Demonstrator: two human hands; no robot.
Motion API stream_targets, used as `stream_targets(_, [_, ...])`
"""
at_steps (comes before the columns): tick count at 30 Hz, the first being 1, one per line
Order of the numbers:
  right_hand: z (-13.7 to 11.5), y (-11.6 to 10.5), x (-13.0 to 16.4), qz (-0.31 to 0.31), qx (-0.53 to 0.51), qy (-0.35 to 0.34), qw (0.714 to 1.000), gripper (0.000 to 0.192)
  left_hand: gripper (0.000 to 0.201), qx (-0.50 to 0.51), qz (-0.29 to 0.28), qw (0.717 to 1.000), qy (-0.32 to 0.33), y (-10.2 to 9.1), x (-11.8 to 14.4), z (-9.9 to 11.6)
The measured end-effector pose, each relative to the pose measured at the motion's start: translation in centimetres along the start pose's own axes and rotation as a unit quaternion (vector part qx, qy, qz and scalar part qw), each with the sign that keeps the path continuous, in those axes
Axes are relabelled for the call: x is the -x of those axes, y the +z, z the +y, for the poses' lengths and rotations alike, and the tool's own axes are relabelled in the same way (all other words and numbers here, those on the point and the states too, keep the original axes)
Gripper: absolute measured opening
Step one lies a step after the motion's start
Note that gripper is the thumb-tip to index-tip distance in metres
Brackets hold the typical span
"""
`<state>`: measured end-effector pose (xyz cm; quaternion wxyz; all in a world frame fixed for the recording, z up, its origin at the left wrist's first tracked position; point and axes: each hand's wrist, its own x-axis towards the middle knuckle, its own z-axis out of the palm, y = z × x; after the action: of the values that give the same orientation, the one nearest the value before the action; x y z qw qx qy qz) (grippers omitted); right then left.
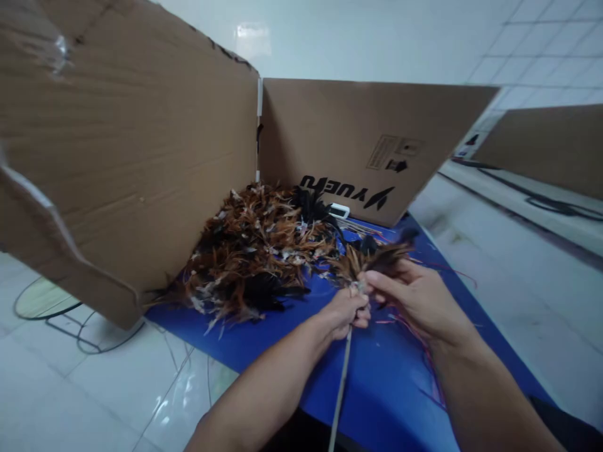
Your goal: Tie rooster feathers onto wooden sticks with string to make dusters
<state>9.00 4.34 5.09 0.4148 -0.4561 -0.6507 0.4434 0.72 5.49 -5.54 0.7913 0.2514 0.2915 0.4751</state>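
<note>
- The left hand (346, 311) is closed around the top of a thin pale stick (340, 383), which runs down toward 6 o'clock.
- The right hand (414, 292) pinches a small bunch of brown and black feathers (377, 258) against the stick's top.
- A heap of loose brown, black and white feathers (257, 251) lies at 10 o'clock on the blue counter (282, 333).
- Brown cardboard walls (132, 144) stand behind the heap.
</note>
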Motion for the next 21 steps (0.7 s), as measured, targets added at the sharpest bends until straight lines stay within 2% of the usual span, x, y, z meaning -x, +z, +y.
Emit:
stream_targets(2, [1.0,-2.1,0.1,0.059,-0.079,0.005,0.995,0.024,0.021,-0.018,-0.019,1.000,-0.002,0.1,0.1,0.0])
stream_targets(5, [3.2,-3.5,0.2,0.084,-0.121,0.029,0.989,0.026,0.030,-0.047,-0.028,0.998,0.013,0.3,0.3,-0.2])
stream_targets(8, [5.3,-3.4,0.3,0.075,-0.099,0.048,0.991,0.029,0.031,-0.091,-0.028,0.995,0.039,0.6,0.7,-0.2])
stream_targets(11, [6.7,-2.7,0.4,0.065,-0.059,0.059,0.994,0.034,0.034,-0.145,0.000,0.989,0.040,1.0,0.9,-0.2])
stream_targets(15, [7.1,-2.3,0.5,0.053,-0.037,0.075,0.995,0.039,0.034,-0.188,0.034,0.981,0.031,1.4,1.1,-0.4])
stream_targets(21, [7.3,-2.4,0.7,0.059,-0.042,0.100,0.992,0.040,0.028,-0.225,0.043,0.973,0.040,1.3,0.9,-1.2])
